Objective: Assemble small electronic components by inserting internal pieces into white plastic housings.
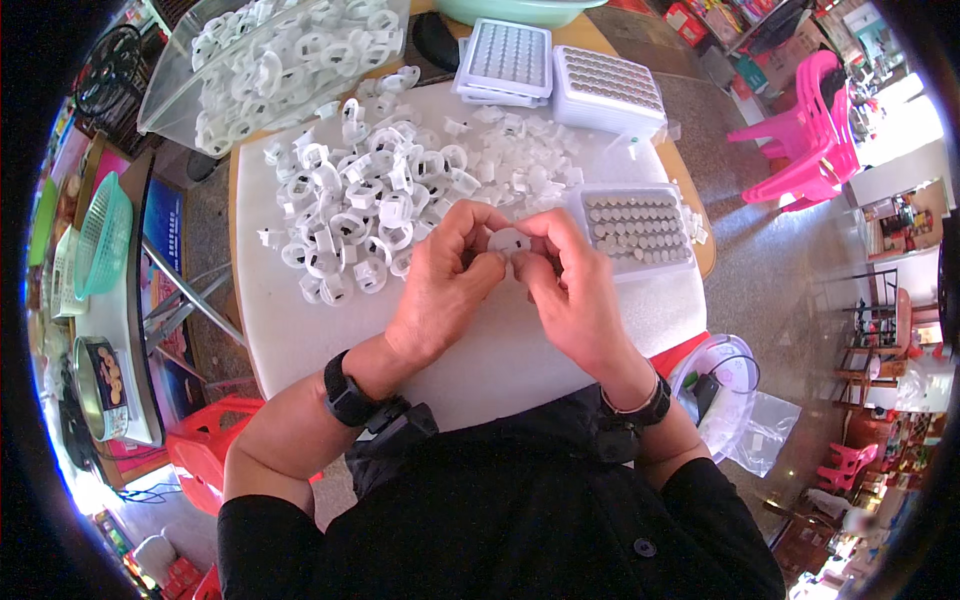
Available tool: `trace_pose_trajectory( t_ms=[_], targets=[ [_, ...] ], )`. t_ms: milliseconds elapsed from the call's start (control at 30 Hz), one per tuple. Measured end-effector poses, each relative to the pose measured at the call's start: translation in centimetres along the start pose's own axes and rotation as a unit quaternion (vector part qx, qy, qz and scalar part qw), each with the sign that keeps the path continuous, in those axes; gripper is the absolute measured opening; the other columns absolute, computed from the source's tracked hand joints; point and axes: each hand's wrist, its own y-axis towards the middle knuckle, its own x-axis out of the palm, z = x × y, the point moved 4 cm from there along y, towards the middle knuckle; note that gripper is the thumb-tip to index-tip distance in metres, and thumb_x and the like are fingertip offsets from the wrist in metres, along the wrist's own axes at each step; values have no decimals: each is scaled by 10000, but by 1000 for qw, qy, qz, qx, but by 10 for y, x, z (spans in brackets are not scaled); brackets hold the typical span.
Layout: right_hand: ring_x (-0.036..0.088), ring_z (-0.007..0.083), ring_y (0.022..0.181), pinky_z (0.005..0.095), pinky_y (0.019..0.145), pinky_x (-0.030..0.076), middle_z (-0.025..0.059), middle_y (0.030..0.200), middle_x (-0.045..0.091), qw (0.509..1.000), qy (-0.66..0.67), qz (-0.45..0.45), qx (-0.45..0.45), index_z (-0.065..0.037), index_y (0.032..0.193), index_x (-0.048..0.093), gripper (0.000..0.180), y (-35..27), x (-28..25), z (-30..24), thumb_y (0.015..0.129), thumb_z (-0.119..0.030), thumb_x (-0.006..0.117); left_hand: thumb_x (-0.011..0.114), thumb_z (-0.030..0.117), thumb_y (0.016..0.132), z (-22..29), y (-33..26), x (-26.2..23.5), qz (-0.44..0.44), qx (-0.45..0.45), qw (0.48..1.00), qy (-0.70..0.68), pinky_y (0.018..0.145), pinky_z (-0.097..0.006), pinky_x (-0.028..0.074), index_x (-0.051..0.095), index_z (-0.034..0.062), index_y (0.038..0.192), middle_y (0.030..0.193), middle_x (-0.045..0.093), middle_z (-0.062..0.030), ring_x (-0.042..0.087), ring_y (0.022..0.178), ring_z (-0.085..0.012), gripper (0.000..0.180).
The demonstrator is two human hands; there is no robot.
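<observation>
Between my fingertips, over the middle of the white table, is a small round white plastic part (510,241) with a dark spot on it. My left hand (455,275) pinches it from the left, and my right hand (572,285) from the right; both are closed. Just beyond my left hand lies a loose heap of white ring-shaped plastic parts (370,195). Farther back, a pile of small translucent white plastic pieces (525,155) spreads out. Beside my right hand sits a clear tray (585,200) holding rows of small round metallic-looking pieces (640,228).
A large clear bin (170,110) of similar white parts stands at the far left. Stacked trays (505,60) and another tray stack (610,90) line the far edge. On the right are a pale bucket (735,370) and pink chairs (810,140); a red stool (205,450) is at the left.
</observation>
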Motion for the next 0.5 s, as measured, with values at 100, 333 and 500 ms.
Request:
trace_pose_trajectory(
  t_ms=[100,333,500],
  targets=[
    [506,153,584,283,528,394,75,669,521,999,39,-2,31,-14,1001,524,148,0,1,5,856,10,518,547,0,797,-1,0,0,4,-4,1000,-5,551,-225,309,529,31,1034,680,357,43,333,631,-55,240],
    [509,193,579,325,547,419,119,659,503,998,40,8,42,-8,1031,519,167,-1,6,5,864,-10,509,531,12,795,-3,0,-1,7,-9,1000,-22,552,-221,343,532,14,1039,688,425,31,396,628,-49,244],
    [529,221,591,338,558,427,139,687,526,999,39,1,34,-14,1071,497,195,1,7,6,878,-27,513,524,21,809,-1,2,-3,11,-38,999,-26,533,-219,392,539,2,1051,682,487,10,472,605,-54,244]
  ],
)
